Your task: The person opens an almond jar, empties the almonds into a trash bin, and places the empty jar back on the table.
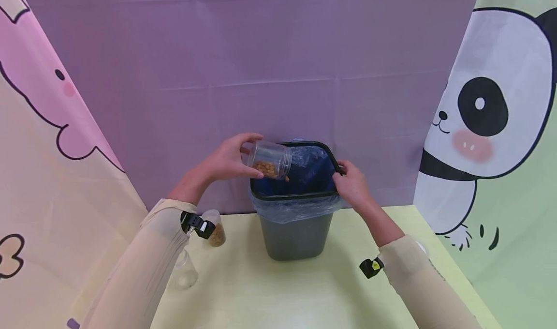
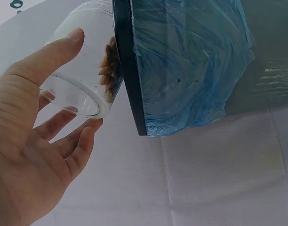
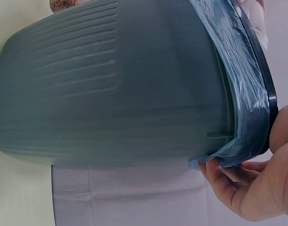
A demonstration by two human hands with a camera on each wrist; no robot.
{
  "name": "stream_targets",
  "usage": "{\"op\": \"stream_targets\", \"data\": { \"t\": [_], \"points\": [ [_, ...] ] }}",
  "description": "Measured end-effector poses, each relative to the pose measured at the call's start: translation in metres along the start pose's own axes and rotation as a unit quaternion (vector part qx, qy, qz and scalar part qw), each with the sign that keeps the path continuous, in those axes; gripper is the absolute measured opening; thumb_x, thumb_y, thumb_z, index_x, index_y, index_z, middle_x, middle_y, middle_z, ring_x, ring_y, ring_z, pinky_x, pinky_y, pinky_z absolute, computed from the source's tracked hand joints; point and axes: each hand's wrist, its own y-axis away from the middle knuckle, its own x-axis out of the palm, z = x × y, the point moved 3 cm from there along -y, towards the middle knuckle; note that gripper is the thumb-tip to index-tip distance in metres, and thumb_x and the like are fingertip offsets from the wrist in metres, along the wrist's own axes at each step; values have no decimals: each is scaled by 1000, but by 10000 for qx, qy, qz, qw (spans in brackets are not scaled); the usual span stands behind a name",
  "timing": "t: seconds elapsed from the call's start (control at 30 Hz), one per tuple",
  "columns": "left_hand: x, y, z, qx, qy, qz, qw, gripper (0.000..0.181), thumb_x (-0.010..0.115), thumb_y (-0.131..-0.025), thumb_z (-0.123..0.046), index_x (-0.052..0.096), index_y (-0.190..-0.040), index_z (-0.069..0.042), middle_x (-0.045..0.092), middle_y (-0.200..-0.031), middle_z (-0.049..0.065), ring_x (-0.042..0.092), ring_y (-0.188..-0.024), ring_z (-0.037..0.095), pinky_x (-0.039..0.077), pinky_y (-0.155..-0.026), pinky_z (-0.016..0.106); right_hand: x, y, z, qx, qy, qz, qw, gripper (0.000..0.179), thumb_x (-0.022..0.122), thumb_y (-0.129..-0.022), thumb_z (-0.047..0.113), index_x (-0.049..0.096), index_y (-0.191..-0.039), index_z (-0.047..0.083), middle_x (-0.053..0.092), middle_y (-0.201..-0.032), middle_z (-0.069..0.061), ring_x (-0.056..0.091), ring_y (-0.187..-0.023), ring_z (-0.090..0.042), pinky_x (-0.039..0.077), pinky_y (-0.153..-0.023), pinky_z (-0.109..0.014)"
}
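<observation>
My left hand (image 1: 228, 158) holds a clear plastic jar (image 1: 271, 151) tipped on its side, its mouth over the left part of a bin's opening. Small brown nut-like pieces (image 1: 264, 168) lie along the jar's lower side, and a few show at its mouth. The grey trash bin (image 1: 297, 239) stands upright on the table, lined with a translucent blue bag (image 1: 285, 212) folded over its dark rim (image 1: 300, 197). On the opposite side, my right hand (image 1: 351, 186) grips the rim. In the right wrist view, its fingers (image 3: 221, 181) curl under the bag's edge.
Behind my left forearm stands another clear jar (image 1: 217, 234) with brown pieces inside. Nearer sits a clear container (image 1: 186, 275), partly hidden by the sleeve. A purple backdrop (image 1: 278, 101) rises right behind the bin. A white object (image 1: 421, 246) peeks out beyond my right sleeve on the pale table (image 1: 278, 295).
</observation>
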Motion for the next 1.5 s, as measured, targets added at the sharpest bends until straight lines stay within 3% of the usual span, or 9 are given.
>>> {"op": "stream_targets", "data": {
  "t": [0.57, 0.87, 1.03, 1.27, 1.5],
  "points": [
    [1, -2, -10, 332, -451, 93, 9984, 88, 80, -61, -30, 32, -135, -26, 32, -132, 1, 42, -111, 21, 45, -77, 37, 0, 0, 2, 49, -54, -45, 10000, 43, 40, -90, 18, 38, -131, 9, 43, -128, -15, 44, -112, -29, 37, -90, -43],
    [5, -3, -13, 701, -619, 82, 9956, 90, 82, -60, -17, 33, -135, -24, 34, -132, 1, 39, -112, 20, 43, -82, 39, 1, -1, 1, 44, -145, -52, 9999, 43, 41, -90, 18, 37, -131, 9, 42, -129, -14, 44, -112, -29, 38, -89, -42],
    [7, -2, -21, 1044, -855, 138, 9908, 91, 81, -60, -10, 32, -135, -26, 31, -136, -4, 31, -121, 16, 41, -86, 37, 1, 0, 1, 6, -169, -38, 9998, 43, 40, -90, 17, 37, -131, 8, 42, -129, -15, 45, -111, -29, 38, -89, -42],
    [9, -2, -39, 1585, -1302, 209, 9785, 90, 78, -62, -2, 31, -135, -28, 25, -139, -4, 29, -123, 16, 45, -76, 31, 0, -1, 0, -17, -280, -86, 9996, 41, 42, -90, 17, 39, -129, 8, 44, -127, -15, 46, -110, -28, 38, -89, -42],
    [15, -1, -52, 1665, -2158, 381, 9614, 86, 75, -66, -2, 31, -136, -23, 21, -142, -1, 39, -117, 22, 46, -70, 30, 1, -1, 0, 53, -208, -58, 9998, 41, 41, -90, 17, 38, -130, 8, 43, -128, -15, 44, -112, -28, 37, -90, -42]
  ]
}}
